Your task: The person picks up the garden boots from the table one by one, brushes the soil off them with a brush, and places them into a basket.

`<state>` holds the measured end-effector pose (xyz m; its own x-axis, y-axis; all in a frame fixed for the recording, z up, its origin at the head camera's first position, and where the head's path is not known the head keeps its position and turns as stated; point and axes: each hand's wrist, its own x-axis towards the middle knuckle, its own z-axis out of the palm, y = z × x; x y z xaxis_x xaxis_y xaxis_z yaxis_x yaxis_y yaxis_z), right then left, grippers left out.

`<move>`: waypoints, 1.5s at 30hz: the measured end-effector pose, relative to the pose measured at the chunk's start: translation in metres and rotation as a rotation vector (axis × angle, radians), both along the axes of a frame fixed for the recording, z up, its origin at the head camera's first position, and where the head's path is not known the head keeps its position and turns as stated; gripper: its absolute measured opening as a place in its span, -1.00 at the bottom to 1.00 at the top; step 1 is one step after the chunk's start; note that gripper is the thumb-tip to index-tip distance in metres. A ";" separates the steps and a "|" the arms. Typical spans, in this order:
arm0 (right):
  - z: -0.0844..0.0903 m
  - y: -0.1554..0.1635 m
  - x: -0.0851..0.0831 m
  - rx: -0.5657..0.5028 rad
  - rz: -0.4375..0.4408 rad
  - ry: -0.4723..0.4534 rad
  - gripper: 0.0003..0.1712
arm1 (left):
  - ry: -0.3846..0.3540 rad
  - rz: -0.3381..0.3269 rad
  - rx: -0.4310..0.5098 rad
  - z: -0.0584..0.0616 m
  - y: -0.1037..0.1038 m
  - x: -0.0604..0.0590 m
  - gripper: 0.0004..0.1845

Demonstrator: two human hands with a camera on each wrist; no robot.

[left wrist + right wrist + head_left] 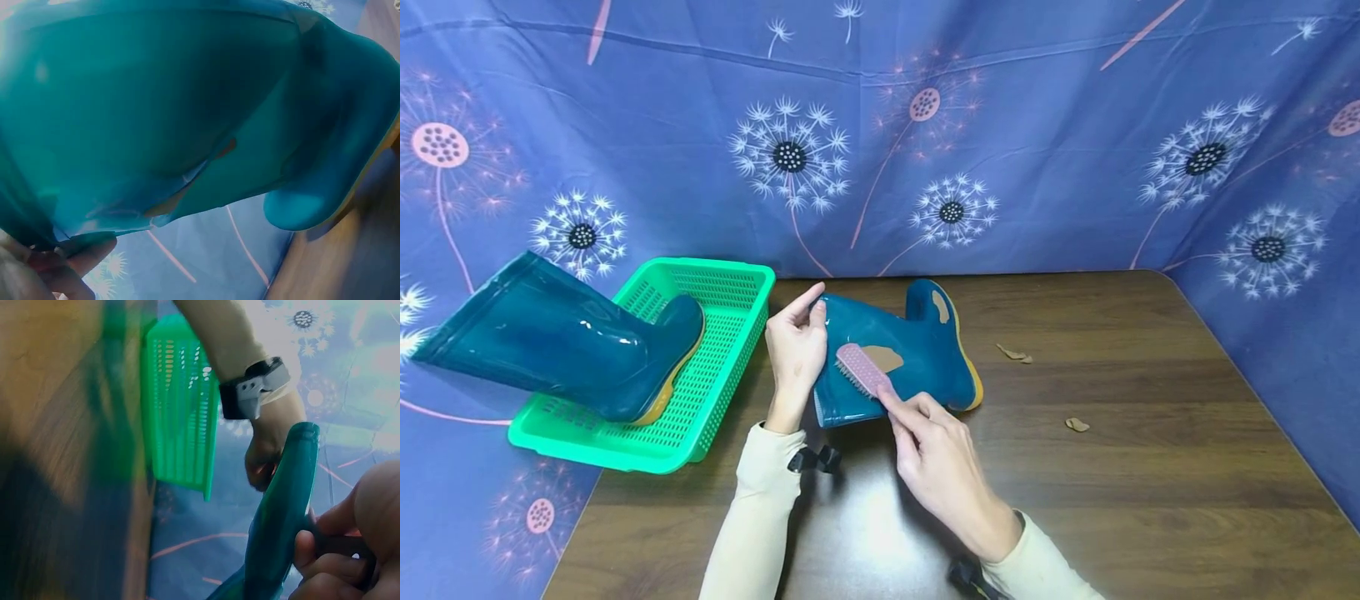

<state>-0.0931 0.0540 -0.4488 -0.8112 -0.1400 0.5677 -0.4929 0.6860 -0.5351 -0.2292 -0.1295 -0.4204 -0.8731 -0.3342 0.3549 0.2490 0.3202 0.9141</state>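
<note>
A teal rubber boot [910, 354] lies on its side on the brown table [1150, 467], with tan mud patches on its shaft and toe. My left hand [796, 348] pinches the rim of the boot's opening; the boot [187, 106] fills the left wrist view, my fingertips [75, 262] at its edge. My right hand [936, 454] grips a pink brush [862, 370] and presses its bristles on the boot's shaft beside a mud patch [883, 358]. In the right wrist view the boot's rim [281, 519] stands between both hands.
A green plastic basket [700, 367] sits at the table's left edge with a second teal boot [565, 337] lying in it. Small mud flakes [1015, 354] lie on the table right of the boot. A blue dandelion-print cloth [1000, 142] hangs behind and at both sides.
</note>
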 end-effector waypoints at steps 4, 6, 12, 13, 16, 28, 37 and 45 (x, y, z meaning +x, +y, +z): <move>-0.004 0.006 -0.002 0.057 -0.076 0.017 -0.53 | -0.031 -0.016 -0.038 0.000 0.002 0.001 -0.69; -0.006 0.009 -0.002 0.075 -0.128 0.036 -0.53 | -0.057 -0.041 -0.055 -0.001 0.003 0.001 -0.68; -0.006 0.014 -0.005 0.043 -0.189 0.131 -0.58 | -0.080 -0.076 -0.041 -0.002 0.003 0.004 -0.67; -0.006 0.014 -0.005 0.031 -0.172 0.138 -0.58 | -0.077 -0.076 -0.033 -0.001 0.003 0.004 -0.67; -0.003 0.012 -0.005 0.022 -0.086 0.127 -0.54 | -0.074 -0.091 -0.009 0.000 0.001 0.004 -0.66; 0.004 0.017 -0.003 0.061 -0.191 0.027 -0.61 | -0.119 -0.172 0.069 0.000 -0.010 0.004 -0.64; 0.002 0.013 -0.002 0.077 -0.067 0.024 -0.59 | -0.094 -0.183 0.064 0.002 -0.009 0.005 -0.64; 0.005 0.019 -0.006 0.038 -0.151 0.084 -0.63 | -0.122 -0.193 0.032 0.003 -0.015 0.007 -0.63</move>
<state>-0.0987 0.0729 -0.4437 -0.7745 -0.0431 0.6311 -0.4248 0.7747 -0.4684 -0.2225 -0.1442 -0.4174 -0.9578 -0.1667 0.2341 0.1892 0.2475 0.9502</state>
